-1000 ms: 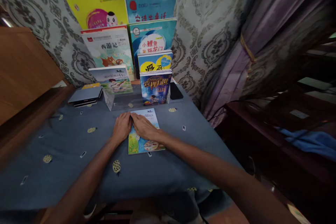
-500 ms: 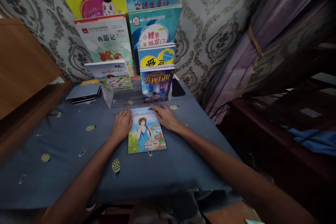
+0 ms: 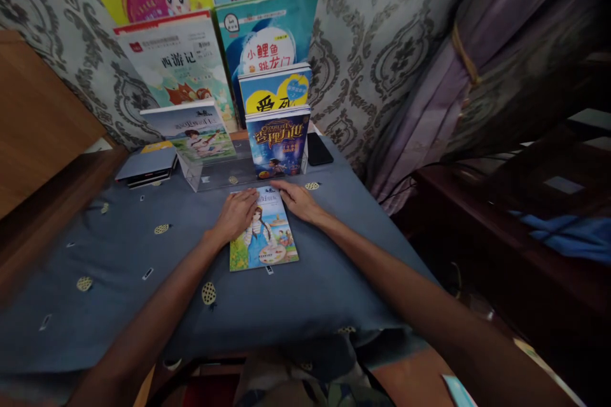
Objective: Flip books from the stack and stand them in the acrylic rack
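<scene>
A children's book (image 3: pixel 265 238) lies face up on the blue cloth, its cover showing a figure with braids and a blue dress. My left hand (image 3: pixel 238 213) rests flat across the book's upper left part, fingers stretched out and covering some of the title. At the upper right corner of the book, my right hand (image 3: pixel 298 201) touches the edge with its fingers extended. Just behind the book stands a clear display rack (image 3: pixel 222 176) with books in tiers. Its front books are a dark blue one (image 3: pixel 279 143) and one with a guitar player (image 3: pixel 203 133).
A small pile of books (image 3: pixel 147 165) lies left of the rack. A black phone (image 3: pixel 319 149) lies to its right. The tablecloth (image 3: pixel 119 292) has pineapple prints. Wooden furniture (image 3: pixel 42 121) stands at left, a tied curtain (image 3: pixel 429 102) at right.
My left hand has slid right, from the book's left edge onto its cover. My right hand stays by the upper right corner. The view has shifted slightly.
</scene>
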Demonstrator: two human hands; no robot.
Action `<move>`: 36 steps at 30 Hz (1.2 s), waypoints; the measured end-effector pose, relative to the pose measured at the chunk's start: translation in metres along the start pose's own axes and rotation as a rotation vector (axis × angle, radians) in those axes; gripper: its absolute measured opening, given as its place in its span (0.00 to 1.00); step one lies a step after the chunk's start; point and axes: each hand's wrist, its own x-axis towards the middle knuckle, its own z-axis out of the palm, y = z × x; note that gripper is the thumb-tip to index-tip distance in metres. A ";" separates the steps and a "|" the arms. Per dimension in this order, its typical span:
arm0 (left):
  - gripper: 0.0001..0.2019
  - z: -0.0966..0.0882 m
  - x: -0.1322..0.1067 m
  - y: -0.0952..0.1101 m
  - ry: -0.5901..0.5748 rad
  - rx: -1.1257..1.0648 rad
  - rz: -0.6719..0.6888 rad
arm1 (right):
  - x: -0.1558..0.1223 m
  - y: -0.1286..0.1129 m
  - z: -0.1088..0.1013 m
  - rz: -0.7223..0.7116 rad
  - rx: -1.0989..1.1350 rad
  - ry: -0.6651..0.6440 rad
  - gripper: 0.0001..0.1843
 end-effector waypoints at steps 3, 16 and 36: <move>0.19 0.007 0.009 0.014 -0.016 -0.065 0.124 | 0.000 0.003 0.000 -0.025 0.007 -0.003 0.26; 0.19 -0.006 -0.022 0.052 -0.157 -0.244 0.406 | -0.005 -0.001 0.001 -0.086 -0.100 -0.023 0.26; 0.19 -0.002 -0.019 -0.016 0.069 -0.242 -0.070 | -0.012 -0.011 0.001 -0.078 -0.240 -0.115 0.26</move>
